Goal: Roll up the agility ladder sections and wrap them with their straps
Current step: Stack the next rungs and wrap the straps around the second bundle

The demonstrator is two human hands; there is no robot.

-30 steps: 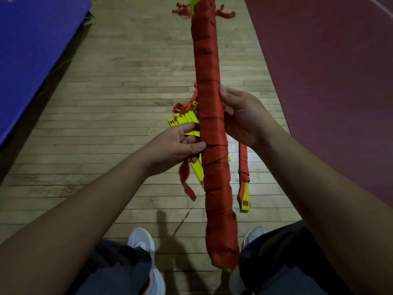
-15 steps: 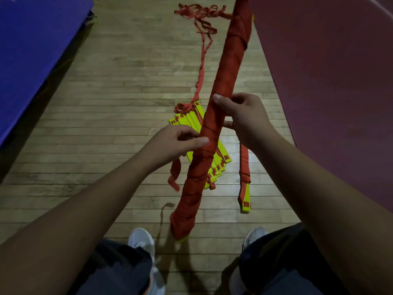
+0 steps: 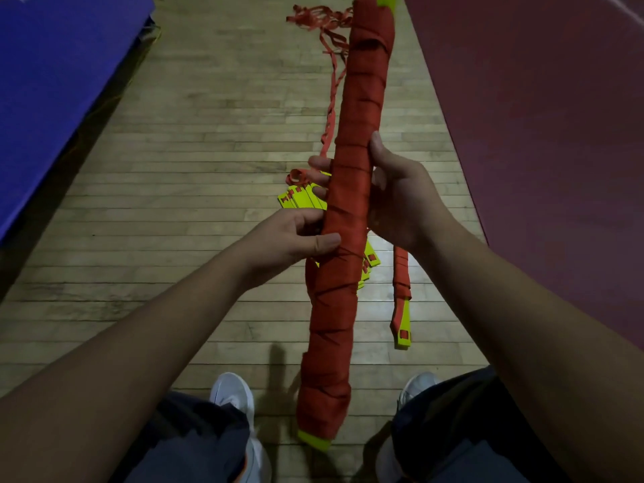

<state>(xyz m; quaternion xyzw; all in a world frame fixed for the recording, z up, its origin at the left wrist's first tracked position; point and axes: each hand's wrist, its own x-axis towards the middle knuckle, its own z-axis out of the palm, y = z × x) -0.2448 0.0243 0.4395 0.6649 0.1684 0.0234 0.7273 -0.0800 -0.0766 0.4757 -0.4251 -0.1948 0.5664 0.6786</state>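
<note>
Your right hand [image 3: 400,200] has a closed grip round the ladder roll [image 3: 352,203] just above mid-length. Thumb lies up the right side, fingertips [image 3: 315,165] show past the left edge. Your left hand [image 3: 292,238] grips the roll just below, thumb pressed across the front w/ fingers curled at the left edge.

The roll is off the floor and wound in red strap end to end. It runs from top ctr-right of the frame down to btm ctr, ending between your white shoes [image 3: 231,392]. A yellow tip pokes out at each end.

Behind it on the wood floor [image 3: 209,134] lies a fan of yellow rungs [image 3: 303,198], partly hidden by the roll. A loose red strap [image 3: 332,99] trails from there up to a tangle at the top. Right of the roll, a strap-wound rung [image 3: 400,284] lies on the floor. Blue mat [image 3: 52,81] upper left, maroon mat [image 3: 540,134] along the right.
</note>
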